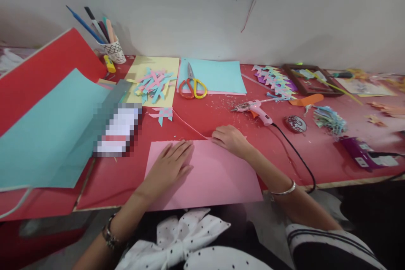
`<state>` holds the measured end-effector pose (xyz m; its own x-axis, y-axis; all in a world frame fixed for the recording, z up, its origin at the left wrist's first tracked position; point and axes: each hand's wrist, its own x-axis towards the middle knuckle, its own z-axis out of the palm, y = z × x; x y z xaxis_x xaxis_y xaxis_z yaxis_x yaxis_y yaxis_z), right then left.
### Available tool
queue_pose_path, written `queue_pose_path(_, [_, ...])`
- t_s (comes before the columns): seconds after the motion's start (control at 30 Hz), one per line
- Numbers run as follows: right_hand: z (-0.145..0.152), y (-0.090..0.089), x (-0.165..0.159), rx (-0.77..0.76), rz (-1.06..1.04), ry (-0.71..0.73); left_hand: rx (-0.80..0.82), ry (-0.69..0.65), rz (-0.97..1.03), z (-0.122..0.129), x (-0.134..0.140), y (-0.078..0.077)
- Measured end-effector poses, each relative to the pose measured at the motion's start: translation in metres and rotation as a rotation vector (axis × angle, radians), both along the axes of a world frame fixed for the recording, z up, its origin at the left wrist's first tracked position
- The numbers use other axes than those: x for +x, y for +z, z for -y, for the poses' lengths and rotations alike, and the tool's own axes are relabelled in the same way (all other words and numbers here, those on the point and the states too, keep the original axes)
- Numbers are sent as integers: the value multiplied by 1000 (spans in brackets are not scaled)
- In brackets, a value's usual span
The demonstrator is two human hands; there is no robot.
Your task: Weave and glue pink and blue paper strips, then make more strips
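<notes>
A white bow [180, 244] with black dots, at the bottom centre of the frame, is nearest the camera. Just above it, a pink sheet [218, 177] lies flat on the red table [110, 190], its lower edge near the table's front. The left hand [172, 162] rests palm down on the sheet's upper left, fingers straight and close together, gripping nothing. The right hand [232, 139] is at the sheet's top edge with fingers bent, touching the end of a thin pink strip [191, 125]; whether it pinches strip or sheet, I cannot tell.

The strip runs up and left to a small woven paper piece [164, 114]. Left of that lies a phone [117, 130], overlapping a big blue sheet [41, 135] at the left edge. Just beyond the right hand, a pink glue gun [257, 109] takes up the space, its black cord [294, 147] curving down beside the right forearm. In the upper middle, scissors [194, 88] lie on a light blue sheet [221, 74], beside a pile of paper strips [155, 84]. A pen cup [115, 50] stands upper left; a brown tray [321, 92] sits upper right.
</notes>
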<state>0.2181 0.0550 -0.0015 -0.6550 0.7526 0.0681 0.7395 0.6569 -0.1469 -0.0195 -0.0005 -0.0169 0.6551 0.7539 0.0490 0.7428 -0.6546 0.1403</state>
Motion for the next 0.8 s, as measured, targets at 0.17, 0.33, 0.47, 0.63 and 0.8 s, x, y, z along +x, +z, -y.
queue_pose_path(0.17, [-1, 0, -3, 38, 35, -15, 20, -3, 12, -1, -1, 0])
queue_pose_path(0.33, [-2, -2, -5, 23, 39, -22, 30, 5, 36, -1, -2, -3])
queue_pose_path(0.47, [-2, -3, -6, 7, -4, -27, 26, -7, 42, -1, -2, -3])
queue_pose_path(0.63, [-4, -4, -2, -6, -37, -16, 15, 1, 37, -1, -1, -1])
queue_pose_path(0.8, [-6, -6, 10, -10, -95, 30, -4, -1, 50, -1, -2, 0])
